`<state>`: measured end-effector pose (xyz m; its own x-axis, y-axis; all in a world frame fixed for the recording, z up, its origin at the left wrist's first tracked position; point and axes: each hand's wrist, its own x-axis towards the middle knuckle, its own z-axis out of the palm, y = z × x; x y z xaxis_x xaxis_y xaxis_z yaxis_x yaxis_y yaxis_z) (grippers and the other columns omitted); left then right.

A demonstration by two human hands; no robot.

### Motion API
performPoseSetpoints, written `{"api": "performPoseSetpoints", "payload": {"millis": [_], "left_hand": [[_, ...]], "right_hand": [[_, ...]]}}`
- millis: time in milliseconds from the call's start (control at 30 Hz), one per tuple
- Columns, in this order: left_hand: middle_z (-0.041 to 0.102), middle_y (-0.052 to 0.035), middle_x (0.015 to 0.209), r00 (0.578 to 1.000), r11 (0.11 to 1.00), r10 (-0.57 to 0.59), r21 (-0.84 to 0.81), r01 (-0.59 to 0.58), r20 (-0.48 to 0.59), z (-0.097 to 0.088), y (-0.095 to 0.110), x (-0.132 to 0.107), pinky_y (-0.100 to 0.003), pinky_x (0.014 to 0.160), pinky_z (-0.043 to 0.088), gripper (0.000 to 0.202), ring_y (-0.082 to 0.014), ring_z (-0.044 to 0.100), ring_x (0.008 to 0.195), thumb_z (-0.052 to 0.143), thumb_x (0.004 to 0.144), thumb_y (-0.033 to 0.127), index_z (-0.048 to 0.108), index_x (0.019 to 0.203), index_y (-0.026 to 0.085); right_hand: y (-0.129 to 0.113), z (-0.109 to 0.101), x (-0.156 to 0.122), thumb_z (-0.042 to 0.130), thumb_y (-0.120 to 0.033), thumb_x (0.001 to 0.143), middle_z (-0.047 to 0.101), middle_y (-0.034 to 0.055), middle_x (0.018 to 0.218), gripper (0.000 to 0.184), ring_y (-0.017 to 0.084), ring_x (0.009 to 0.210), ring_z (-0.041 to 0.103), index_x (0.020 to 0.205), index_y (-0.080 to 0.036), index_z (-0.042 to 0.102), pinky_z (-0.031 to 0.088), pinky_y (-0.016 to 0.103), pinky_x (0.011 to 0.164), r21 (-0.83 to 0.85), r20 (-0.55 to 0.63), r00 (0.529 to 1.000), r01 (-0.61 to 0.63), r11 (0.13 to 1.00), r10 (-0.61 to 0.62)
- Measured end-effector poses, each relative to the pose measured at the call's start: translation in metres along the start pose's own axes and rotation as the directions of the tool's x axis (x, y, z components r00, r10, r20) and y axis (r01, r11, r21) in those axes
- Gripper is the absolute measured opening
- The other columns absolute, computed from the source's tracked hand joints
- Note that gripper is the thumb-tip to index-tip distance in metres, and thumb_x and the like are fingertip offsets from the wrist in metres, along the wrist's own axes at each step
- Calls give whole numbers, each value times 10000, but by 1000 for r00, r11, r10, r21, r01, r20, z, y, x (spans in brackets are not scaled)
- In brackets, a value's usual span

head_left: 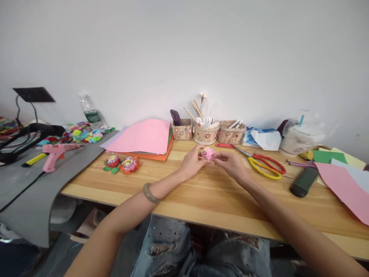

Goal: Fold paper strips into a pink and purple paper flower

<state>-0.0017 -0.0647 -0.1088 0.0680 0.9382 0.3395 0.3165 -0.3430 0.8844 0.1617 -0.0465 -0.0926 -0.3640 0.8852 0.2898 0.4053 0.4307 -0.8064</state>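
Two craft flowers (130, 164) at left, left hand (191, 163) and right hand (232, 165) pinching one pink flower (208, 154) in nearly closed fingertips (221, 155), scissors (251, 157) at right

Even, diffuse, moderately bright light is observed on the wall (184, 50) beyond the hands (192, 163). Soft, faint shadows are cast on the surface (201, 196) below them. Wide-angle stretching is noted well left and right of the hands; fine detail between them is slightly blurred.

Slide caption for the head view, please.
Left hand and right hand hold a pink craft flower at a wooden table, scissors to the right.
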Motion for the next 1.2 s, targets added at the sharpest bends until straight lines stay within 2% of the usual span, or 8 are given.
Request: {"api": "performPoseSetpoints", "payload": {"millis": [200,433,800,967,1200], "left_hand": [[616,-66,1013,1000,999,16,32,-17,26,-1,0,-1,-307,700,497,387,-175,616,818,622,712,293,465,1055,204],[620,-61,1040,994,999,43,20,-45,104,0,-4,0,-315,744,484,449,-171,623,807,601,722,233,435,1139,212],[621,-86,1044,990,997,62,-46,-57,127,1,-8,2,-331,783,484,472,-182,618,877,580,723,172,432,1170,193],[612,-83,1067,989,994,79,-80,-69,123,1,-9,2,-323,795,483,463,-188,603,931,585,713,156,451,1155,196],[595,-94,1100,995,993,65,-108,-56,81,-1,-10,5,-328,796,483,488,-192,611,921,614,697,183,440,1153,184]], "right_hand": [[1,0,-1,506,-265,748,695,60,831,196,198,745,626,793,-164,668,476,319,690,-77,-3,998,70,995,-70],[6,-6,4,522,-274,753,694,42,791,167,188,730,618,752,-181,661,463,286,656,-180,52,989,143,973,-136],[11,-5,1,531,-290,785,662,45,747,159,184,635,561,753,-200,658,378,278,562,-423,-5,983,163,891,-182],[8,-6,-2,558,-340,782,656,44,718,182,179,605,549,732,-194,655,368,277,545,-442,-18,977,183,878,-213],[4,-6,0,465,-304,846,671,61,813,227,174,677,584,841,-182,656,421,272,586,-373,23,962,261,890,-272]]}}
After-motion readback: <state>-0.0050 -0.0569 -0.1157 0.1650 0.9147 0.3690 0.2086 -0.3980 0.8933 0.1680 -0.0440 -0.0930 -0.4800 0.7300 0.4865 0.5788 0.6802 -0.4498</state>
